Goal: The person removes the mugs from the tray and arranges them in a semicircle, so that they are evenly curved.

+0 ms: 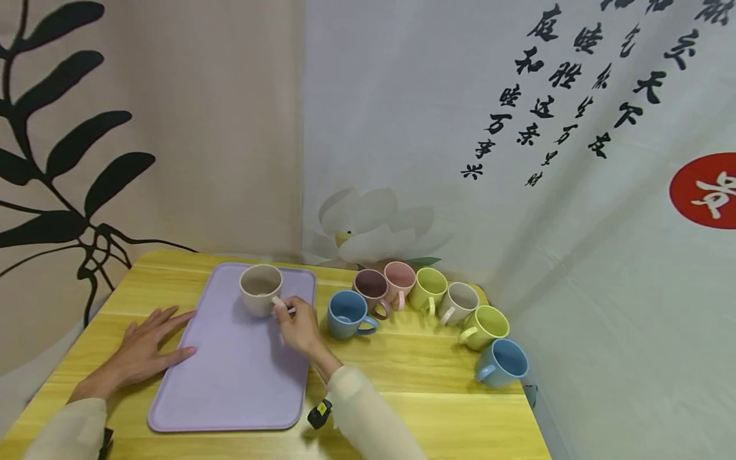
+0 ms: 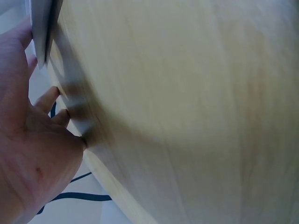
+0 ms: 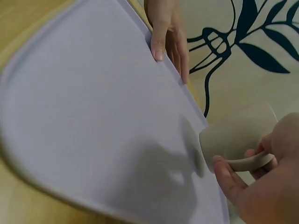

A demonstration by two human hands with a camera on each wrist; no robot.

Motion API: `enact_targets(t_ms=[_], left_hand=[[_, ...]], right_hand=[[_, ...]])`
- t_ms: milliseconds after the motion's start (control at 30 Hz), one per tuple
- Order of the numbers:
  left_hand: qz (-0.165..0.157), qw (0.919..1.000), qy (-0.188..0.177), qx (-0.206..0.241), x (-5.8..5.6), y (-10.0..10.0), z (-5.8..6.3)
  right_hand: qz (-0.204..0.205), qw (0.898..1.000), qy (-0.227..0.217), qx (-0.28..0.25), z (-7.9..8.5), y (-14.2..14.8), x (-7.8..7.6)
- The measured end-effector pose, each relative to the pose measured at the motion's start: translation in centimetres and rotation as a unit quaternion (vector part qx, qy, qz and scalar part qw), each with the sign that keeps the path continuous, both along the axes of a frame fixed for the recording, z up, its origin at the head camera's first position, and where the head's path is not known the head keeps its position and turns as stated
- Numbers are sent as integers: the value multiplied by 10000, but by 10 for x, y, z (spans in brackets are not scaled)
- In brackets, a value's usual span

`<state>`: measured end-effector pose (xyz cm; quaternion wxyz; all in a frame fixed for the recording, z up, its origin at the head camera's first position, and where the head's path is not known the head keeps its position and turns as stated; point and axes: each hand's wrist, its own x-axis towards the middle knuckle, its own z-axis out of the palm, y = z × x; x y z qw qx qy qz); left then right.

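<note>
My right hand (image 1: 300,324) pinches the handle of a beige mug (image 1: 260,300), which is over the far part of a lavender tray (image 1: 230,383). In the right wrist view the mug (image 3: 238,135) is close over the tray, its shadow beside its base. My left hand (image 1: 146,348) has its fingers spread, with thumb and fingertips at the tray's left edge. In the left wrist view that hand (image 2: 37,140) shows its palm side near the tray's rim (image 2: 44,28). Just right of the tray stands a blue mug (image 1: 347,314), the nearest one to my right hand.
To the right, several mugs stand in a curved row: a maroon mug (image 1: 370,285), a pink mug (image 1: 399,281), yellow-green mugs, a light grey mug (image 1: 458,301) and a blue mug (image 1: 503,363) near the wooden table's (image 1: 437,409) right edge. A printed curtain (image 1: 402,128) hangs behind.
</note>
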<state>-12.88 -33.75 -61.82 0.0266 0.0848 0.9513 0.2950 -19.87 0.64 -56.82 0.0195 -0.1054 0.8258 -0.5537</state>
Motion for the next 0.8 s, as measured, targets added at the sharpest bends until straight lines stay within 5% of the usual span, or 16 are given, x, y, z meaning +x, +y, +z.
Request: enact_targets(t_ms=[633, 800], left_hand=[[11, 10000, -27, 1, 1, -2, 0], [0, 10000, -53, 22, 0, -1, 1]], right_hand=[[1078, 9893, 939, 295, 18, 70, 51], [1228, 9889, 823, 177, 18, 91, 60]])
